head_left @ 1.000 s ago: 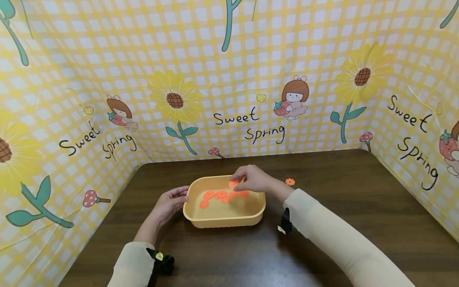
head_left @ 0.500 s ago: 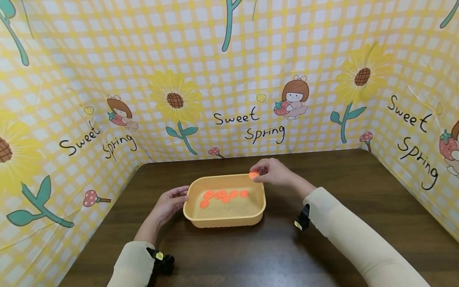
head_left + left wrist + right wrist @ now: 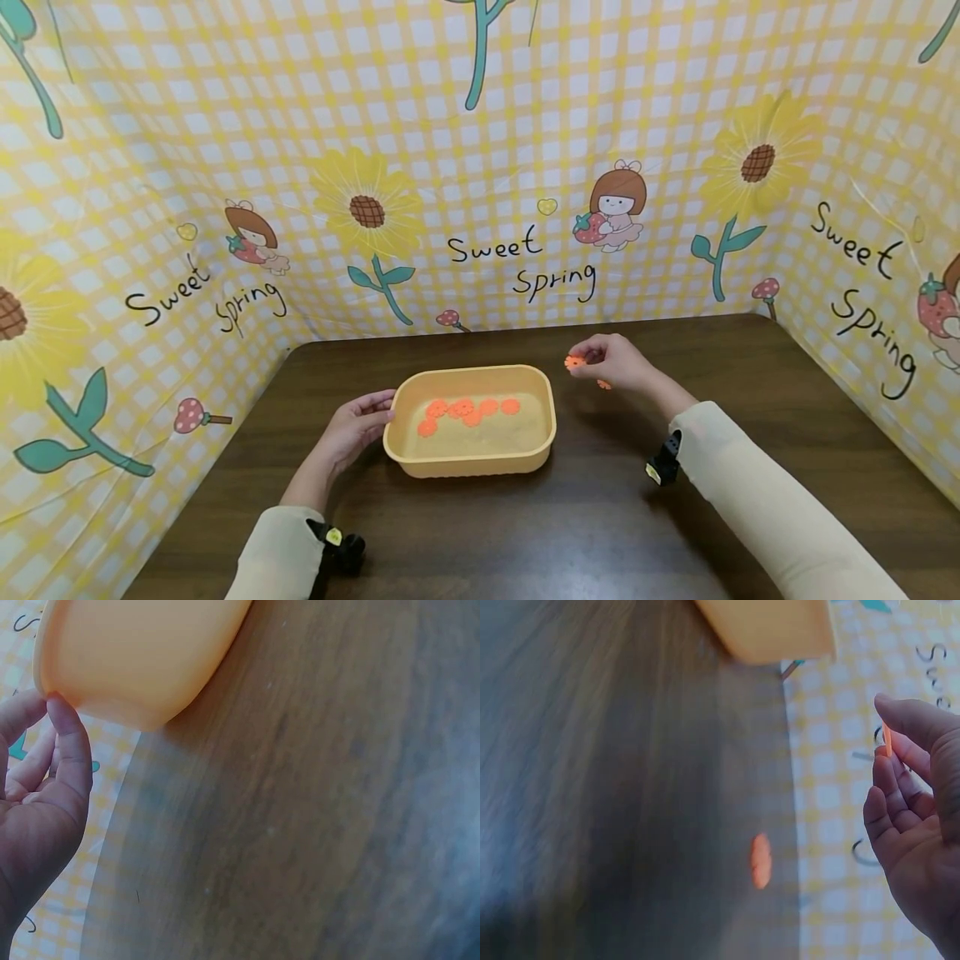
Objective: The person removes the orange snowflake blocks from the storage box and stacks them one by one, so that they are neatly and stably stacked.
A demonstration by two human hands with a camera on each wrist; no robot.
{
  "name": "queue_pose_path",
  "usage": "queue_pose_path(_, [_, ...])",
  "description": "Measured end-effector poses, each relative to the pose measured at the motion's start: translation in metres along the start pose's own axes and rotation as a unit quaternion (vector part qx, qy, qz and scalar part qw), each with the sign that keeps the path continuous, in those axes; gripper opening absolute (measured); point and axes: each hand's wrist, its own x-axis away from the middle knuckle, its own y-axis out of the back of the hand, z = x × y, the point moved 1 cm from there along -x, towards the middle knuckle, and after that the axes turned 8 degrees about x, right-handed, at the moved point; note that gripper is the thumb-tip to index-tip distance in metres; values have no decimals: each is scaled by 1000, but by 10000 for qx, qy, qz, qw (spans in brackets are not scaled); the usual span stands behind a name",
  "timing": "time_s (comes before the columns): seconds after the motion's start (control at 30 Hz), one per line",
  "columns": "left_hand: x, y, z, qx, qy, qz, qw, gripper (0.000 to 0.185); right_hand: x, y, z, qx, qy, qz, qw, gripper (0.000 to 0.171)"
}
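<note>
Orange flower-shaped piece [image 3: 574, 362] sits pinched between thumb and fingertips of the right hand [image 3: 615, 362], raised just right of the yellow tub [image 3: 471, 457], above another piece [image 3: 603, 384] on the table [image 3: 735, 417]. The left hand [image 3: 352, 425], fingers relaxed, touches the tub's left rim, seemingly steadying it. More pieces [image 3: 465, 410] lie inside.

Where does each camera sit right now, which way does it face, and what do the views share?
Head: looks forward and down at the dark wooden table; both cream sleeves and hands show.
Left wrist: beside the left hand, facing the yellow plastic tub; thumb touches its rim.
Right wrist: under the right hand, facing the table; fingers pinch an orange flower-shaped disc.
Shared: all three show the tub; head and right wrist show the loose orange disc.
</note>
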Motion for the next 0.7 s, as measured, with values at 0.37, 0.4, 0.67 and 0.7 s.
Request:
queue_pose_path(0.37, [1, -1, -1, 2, 13, 7, 10000, 46, 13, 2, -39, -60, -510, -153, 9986, 32])
queue_pose_path(0.4, [1, -1, -1, 27, 23, -27, 10000, 45, 14, 3, -43, -23, -499, -155, 9986, 32])
queue_pose_path(0.67, [1, 0, 1, -4, -65, 45, 10000, 49, 17, 2, -64, -114, -787, -118, 9968, 34])
queue_pose_path(0.7, [0, 0, 1, -11, -74, 56, 10000, 50, 17, 2, -66, -113, -812, -114, 9966, 34])
